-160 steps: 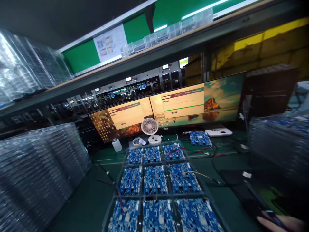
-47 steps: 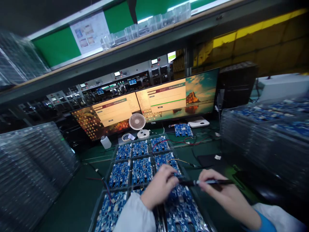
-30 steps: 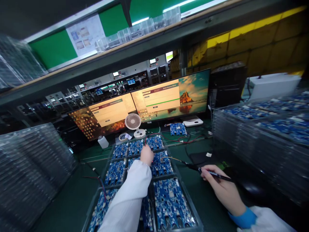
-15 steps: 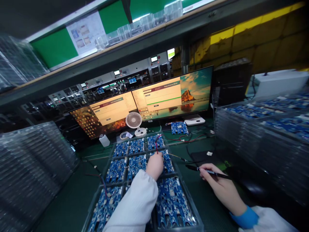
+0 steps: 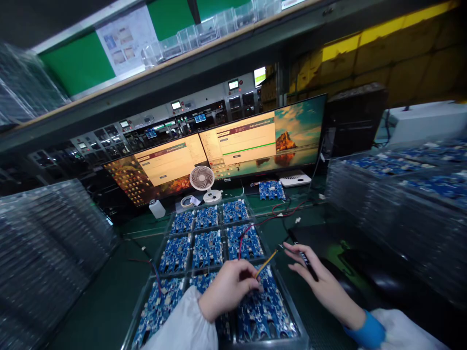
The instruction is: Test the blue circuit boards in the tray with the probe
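A clear tray (image 5: pixel 163 243) holds a grid of blue circuit boards (image 5: pixel 207 248) on the green bench. My left hand (image 5: pixel 228 289) hovers over the near-right board (image 5: pixel 268 311), pinching the end of a yellow wire (image 5: pixel 265 263); a red wire (image 5: pixel 255 226) runs from beside it towards the back right. My right hand (image 5: pixel 318 278) lies just right of the tray with a black pen (image 5: pixel 302 252) between its fingers, the fingertips spread near the yellow wire's far end.
Two monitors (image 5: pixel 226 150) stand at the back with a small white fan (image 5: pixel 202 179), a white bottle (image 5: pixel 156 208) and a tape roll (image 5: pixel 188 201) before them. Stacks of clear trays (image 5: pixel 51 253) rise on the left; stacks with blue boards (image 5: pixel 397 194) on the right.
My left hand pulled back from the far boards to the near-right board and now pinches the yellow wire. My right hand moved left towards the tray, the pen tilted more upright.
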Action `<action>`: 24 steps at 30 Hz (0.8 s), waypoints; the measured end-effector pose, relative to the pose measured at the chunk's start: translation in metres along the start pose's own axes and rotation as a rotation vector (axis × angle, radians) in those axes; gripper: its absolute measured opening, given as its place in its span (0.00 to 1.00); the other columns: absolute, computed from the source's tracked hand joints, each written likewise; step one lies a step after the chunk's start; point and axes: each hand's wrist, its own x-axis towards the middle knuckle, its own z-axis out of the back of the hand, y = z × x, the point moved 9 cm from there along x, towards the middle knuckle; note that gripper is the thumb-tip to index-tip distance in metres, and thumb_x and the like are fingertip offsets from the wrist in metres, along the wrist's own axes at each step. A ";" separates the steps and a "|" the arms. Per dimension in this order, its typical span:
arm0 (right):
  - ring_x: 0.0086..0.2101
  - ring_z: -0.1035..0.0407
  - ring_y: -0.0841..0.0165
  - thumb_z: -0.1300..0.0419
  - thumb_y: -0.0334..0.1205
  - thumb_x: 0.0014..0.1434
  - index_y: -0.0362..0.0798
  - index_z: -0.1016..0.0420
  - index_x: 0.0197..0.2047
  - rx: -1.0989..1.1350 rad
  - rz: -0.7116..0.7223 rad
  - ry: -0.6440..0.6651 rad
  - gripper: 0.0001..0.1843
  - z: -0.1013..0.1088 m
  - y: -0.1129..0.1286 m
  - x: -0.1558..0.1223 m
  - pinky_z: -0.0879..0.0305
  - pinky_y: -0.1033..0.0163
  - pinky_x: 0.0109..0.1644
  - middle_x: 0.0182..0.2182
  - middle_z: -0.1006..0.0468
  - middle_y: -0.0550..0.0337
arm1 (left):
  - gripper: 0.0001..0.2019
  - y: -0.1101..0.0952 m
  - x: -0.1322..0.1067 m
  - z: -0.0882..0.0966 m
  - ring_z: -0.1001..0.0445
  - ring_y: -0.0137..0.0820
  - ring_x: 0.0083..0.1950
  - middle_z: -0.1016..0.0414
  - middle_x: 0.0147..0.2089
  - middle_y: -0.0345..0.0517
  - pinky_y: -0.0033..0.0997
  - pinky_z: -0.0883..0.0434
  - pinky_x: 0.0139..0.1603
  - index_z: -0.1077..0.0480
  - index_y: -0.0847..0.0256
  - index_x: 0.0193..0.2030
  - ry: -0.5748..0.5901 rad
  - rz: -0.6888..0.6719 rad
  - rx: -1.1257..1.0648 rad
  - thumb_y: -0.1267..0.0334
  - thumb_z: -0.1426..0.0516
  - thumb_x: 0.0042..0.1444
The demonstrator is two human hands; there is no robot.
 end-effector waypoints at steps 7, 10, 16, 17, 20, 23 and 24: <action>0.51 0.41 0.55 0.44 0.64 0.72 0.48 0.46 0.56 -0.050 -0.013 0.019 0.28 -0.001 -0.011 -0.002 0.30 0.53 0.53 0.58 0.50 0.50 | 0.06 0.025 -0.009 -0.015 0.25 0.30 0.37 0.21 0.34 0.41 0.27 0.32 0.39 0.25 0.61 0.33 -0.044 0.054 0.029 0.73 0.40 0.48; 0.53 0.44 0.56 0.44 0.57 0.70 0.48 0.45 0.55 -0.032 -0.004 0.066 0.23 -0.007 -0.007 -0.004 0.35 0.53 0.57 0.56 0.47 0.52 | 0.06 0.026 -0.008 -0.017 0.26 0.30 0.36 0.22 0.33 0.41 0.28 0.33 0.39 0.25 0.61 0.34 -0.083 0.030 0.116 0.73 0.40 0.48; 0.56 0.50 0.59 0.46 0.49 0.70 0.48 0.45 0.57 -0.030 0.085 -0.053 0.19 0.001 0.011 -0.008 0.55 0.52 0.66 0.57 0.48 0.54 | 0.05 0.031 -0.007 -0.018 0.27 0.29 0.34 0.24 0.31 0.38 0.27 0.32 0.39 0.26 0.60 0.34 -0.154 0.037 0.117 0.72 0.41 0.50; 0.57 0.51 0.59 0.46 0.49 0.70 0.49 0.45 0.57 -0.036 0.090 -0.067 0.19 0.002 0.011 -0.008 0.56 0.52 0.66 0.57 0.48 0.55 | 0.05 0.032 -0.007 -0.019 0.27 0.29 0.33 0.24 0.30 0.38 0.27 0.32 0.38 0.26 0.60 0.33 -0.147 0.042 0.102 0.72 0.41 0.50; 0.57 0.51 0.59 0.45 0.49 0.69 0.48 0.45 0.56 -0.036 0.079 -0.074 0.20 0.002 0.006 -0.009 0.57 0.52 0.66 0.58 0.49 0.54 | 0.05 0.033 -0.007 -0.023 0.27 0.29 0.33 0.24 0.30 0.38 0.26 0.32 0.38 0.26 0.61 0.33 -0.127 0.050 0.098 0.73 0.40 0.49; 0.57 0.52 0.59 0.44 0.49 0.68 0.48 0.47 0.56 -0.027 0.071 -0.099 0.21 0.003 0.003 -0.009 0.58 0.51 0.65 0.58 0.49 0.54 | 0.05 0.034 -0.007 -0.023 0.27 0.29 0.34 0.24 0.30 0.38 0.26 0.32 0.38 0.26 0.60 0.33 -0.127 0.048 0.096 0.72 0.40 0.49; 0.57 0.53 0.59 0.44 0.50 0.67 0.48 0.48 0.56 -0.028 0.073 -0.116 0.22 0.004 0.003 -0.009 0.59 0.52 0.66 0.58 0.49 0.54 | 0.05 0.033 -0.008 -0.024 0.27 0.29 0.34 0.24 0.31 0.38 0.26 0.32 0.38 0.26 0.60 0.34 -0.124 0.046 0.101 0.72 0.40 0.50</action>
